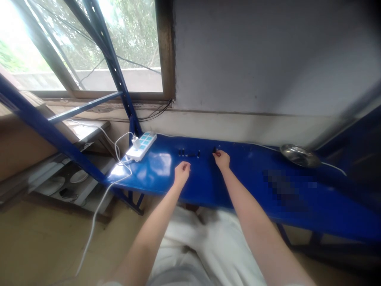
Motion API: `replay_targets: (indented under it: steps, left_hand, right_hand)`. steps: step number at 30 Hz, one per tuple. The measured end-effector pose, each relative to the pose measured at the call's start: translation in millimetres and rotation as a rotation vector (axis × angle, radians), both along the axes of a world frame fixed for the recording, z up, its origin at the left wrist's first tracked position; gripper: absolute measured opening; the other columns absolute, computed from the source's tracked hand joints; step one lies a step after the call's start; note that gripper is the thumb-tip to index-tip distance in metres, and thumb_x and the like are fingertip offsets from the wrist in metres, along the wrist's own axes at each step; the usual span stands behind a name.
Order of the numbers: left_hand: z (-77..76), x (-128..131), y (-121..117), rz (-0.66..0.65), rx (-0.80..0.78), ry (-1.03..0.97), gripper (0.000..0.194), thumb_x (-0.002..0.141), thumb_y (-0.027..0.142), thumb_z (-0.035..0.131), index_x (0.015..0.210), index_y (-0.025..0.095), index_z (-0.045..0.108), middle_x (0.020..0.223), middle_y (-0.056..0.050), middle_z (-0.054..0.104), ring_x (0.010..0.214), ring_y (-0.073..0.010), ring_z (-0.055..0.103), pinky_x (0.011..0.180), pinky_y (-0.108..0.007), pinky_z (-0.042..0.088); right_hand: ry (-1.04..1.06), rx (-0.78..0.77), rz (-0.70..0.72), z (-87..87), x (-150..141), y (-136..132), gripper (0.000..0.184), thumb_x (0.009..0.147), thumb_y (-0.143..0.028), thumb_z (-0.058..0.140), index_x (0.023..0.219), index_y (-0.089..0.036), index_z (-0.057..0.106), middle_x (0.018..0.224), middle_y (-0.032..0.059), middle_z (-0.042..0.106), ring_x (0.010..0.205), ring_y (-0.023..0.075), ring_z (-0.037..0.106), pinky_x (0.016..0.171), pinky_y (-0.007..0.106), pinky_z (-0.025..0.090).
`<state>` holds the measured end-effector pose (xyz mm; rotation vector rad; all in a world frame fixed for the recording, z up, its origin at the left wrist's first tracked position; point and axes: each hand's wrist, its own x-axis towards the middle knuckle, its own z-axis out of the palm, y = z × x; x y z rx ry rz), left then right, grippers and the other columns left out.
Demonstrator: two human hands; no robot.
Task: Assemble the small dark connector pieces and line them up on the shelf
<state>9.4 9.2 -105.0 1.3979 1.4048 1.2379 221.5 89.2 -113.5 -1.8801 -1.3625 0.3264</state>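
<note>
My right hand (222, 159) is at the back middle of the blue table, fingers pinched on a small black piece (214, 150). A tiny pale bit (219, 147) lies just beyond its fingers. My left hand (182, 172) hovers over the table to the left, fingers curled together; whatever may be between them is too small to make out. Behind it, several small black pieces with light ends lie in a loose row: an upright-set pair (181, 152), a piece lying sideways (191, 155) and a single one (198, 153).
On the blue table (202, 190), a white power strip (142, 146) with a plug and cable stands at the left end. A shiny metal dish (300, 155) is at the right back. A blue rack post (119, 79) rises by the window; a low shelf (68, 190) stands left.
</note>
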Motion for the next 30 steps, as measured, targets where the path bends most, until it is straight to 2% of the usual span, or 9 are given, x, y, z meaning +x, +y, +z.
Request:
replay_targets:
  steps: [6, 13, 22, 30]
  left_hand:
    - [-0.2, -1.3, 0.0, -0.001, -0.005, 0.01, 0.019, 0.08, 0.028, 0.046, 0.083, 0.016, 0.061, 0.07, -0.002, 0.059, 0.062, -0.0099, 0.054, 0.059, -0.022, 0.044]
    - [-1.6, -1.7, 0.4, -0.007, 0.012, 0.012, 0.02, 0.081, 0.029, 0.046, 0.082, 0.016, 0.06, 0.07, -0.002, 0.059, 0.062, -0.01, 0.053, 0.059, -0.022, 0.043]
    - [-7.8, -1.4, 3.9, -0.003, 0.009, 0.005, 0.019, 0.08, 0.029, 0.047, 0.082, 0.016, 0.061, 0.07, -0.002, 0.059, 0.061, -0.0102, 0.054, 0.058, -0.022, 0.043]
    - [-4.2, -2.5, 1.2, -0.01, 0.015, 0.001, 0.019, 0.08, 0.029, 0.047, 0.082, 0.016, 0.061, 0.07, -0.002, 0.059, 0.061, -0.0103, 0.054, 0.057, -0.022, 0.043]
  right_hand:
    - [-0.008, -0.078, -0.011, 1.7, 0.4, 3.1, 0.017, 0.073, -0.027, 0.056, 0.081, -0.014, 0.065, 0.081, 0.01, 0.066, 0.07, 0.0187, 0.059, 0.061, 0.028, 0.041]
    - [-0.023, -0.132, 0.0, -1.3, 9.2, 9.1, 0.022, 0.071, -0.011, 0.053, 0.09, -0.011, 0.064, 0.087, 0.0135, 0.067, 0.079, 0.0209, 0.061, 0.068, 0.028, 0.043]
    - [-0.078, -0.241, -0.035, 3.3, 7.2, 12.4, 0.023, 0.071, -0.012, 0.055, 0.092, -0.01, 0.065, 0.091, 0.015, 0.067, 0.086, 0.0223, 0.062, 0.066, 0.025, 0.043]
    - [-0.073, -0.315, -0.045, 14.8, 5.4, 12.2, 0.018, 0.071, -0.013, 0.056, 0.087, -0.01, 0.065, 0.09, 0.0157, 0.066, 0.087, 0.0248, 0.063, 0.067, 0.026, 0.044]
